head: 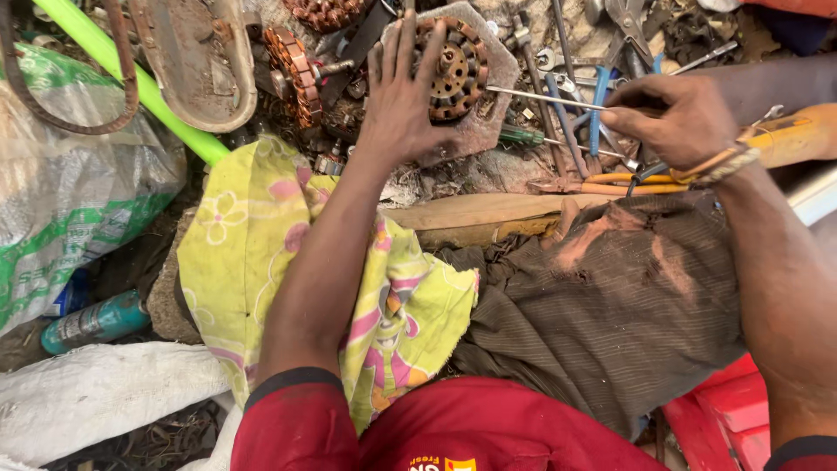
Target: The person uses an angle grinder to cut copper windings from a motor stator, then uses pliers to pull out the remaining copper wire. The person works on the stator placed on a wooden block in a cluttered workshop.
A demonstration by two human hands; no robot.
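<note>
Top centre of the frame is taken up by a round copper-wound motor stator (453, 70), sat in a grey metal housing plate (497, 113). It's pinned down by the left hand (401, 96), which is laid flat over its left side with the fingers spread wide, so pressed on rather than gripped. Over at the upper right, the right hand (676, 118) is closed in a pinch around the handle end of a thin metal rod (545, 98), probably a screwdriver shaft, and the tip is pointed left so it's touching the stator's right edge. A band is worn on that wrist.

A second wound rotor (296, 74) is seen just left of the left hand. Spanners and pliers (610, 185) are scattered along the top right, just beside the right hand. A yellow floral cloth (253, 227) is spread under the left forearm, a dusty brown cloth (628, 296) at lower right, a bright green pipe (131, 78) at upper left, and a teal spray can (96, 321) at the left edge.
</note>
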